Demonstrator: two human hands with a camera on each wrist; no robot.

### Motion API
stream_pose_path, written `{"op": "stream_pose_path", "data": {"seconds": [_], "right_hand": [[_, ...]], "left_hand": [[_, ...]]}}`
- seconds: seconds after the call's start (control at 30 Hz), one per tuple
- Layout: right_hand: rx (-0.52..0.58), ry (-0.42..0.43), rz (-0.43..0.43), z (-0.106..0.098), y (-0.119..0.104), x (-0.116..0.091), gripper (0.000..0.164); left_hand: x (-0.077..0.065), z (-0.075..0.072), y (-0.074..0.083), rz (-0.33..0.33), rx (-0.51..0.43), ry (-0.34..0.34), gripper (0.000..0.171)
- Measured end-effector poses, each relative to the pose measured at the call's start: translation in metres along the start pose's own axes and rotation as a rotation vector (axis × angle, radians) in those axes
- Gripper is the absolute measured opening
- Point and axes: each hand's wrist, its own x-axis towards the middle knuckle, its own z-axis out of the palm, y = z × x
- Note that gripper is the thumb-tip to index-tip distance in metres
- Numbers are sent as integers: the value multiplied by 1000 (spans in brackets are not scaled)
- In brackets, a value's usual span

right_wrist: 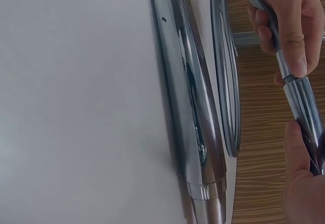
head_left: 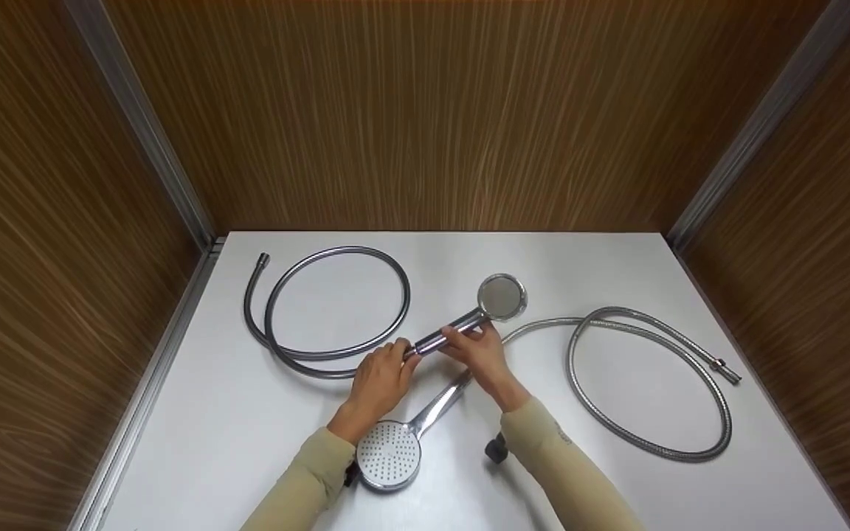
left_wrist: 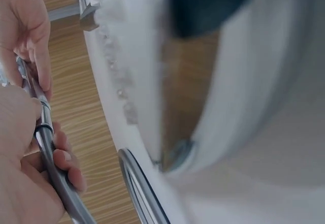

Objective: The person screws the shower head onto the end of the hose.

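My left hand (head_left: pixel 382 375) grips the end of a dark grey shower hose (head_left: pixel 327 375), at the foot of a chrome shower head's handle. Its fingers wrap the hose end (left_wrist: pixel 55 170) in the left wrist view. My right hand (head_left: pixel 485 357) holds that shower head (head_left: pixel 502 296) by its handle (right_wrist: pixel 304 107), the round head pointing up and right. In the right wrist view the hose end meets the handle, with a dark ring showing at the joint. Below the hands lies a second shower head (head_left: pixel 388 455) with a white dotted face, its handle passing under my right wrist.
A silver braided hose (head_left: pixel 650 442) lies coiled on the right of the white table (head_left: pixel 196 442) and runs to the second shower head. The dark hose's free end (head_left: pixel 263 259) lies back left. A black-ended piece (head_left: pixel 496 450) sits beside my right sleeve. Wood-grain panels (head_left: pixel 425 110) enclose the table.
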Motion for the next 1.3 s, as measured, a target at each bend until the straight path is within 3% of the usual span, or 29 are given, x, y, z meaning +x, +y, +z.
{"op": "stream_pose_path", "data": {"seconds": [0.2, 0.53, 1.0, 1.3], "right_hand": [[-14, 12, -3, 0, 2, -1, 41], [-1, 28, -12, 0, 3, 0, 40], [-26, 29, -15, -1, 5, -3, 42], [-62, 46, -14, -1, 5, -4, 43]], "left_hand": [[1, -5, 0, -34, -102, -58, 25], [1, -4, -4, -15, -159, -46, 26], [0, 0, -7, 103, -28, 45, 18], [-2, -2, -6, 25, -102, -27, 25]]}}
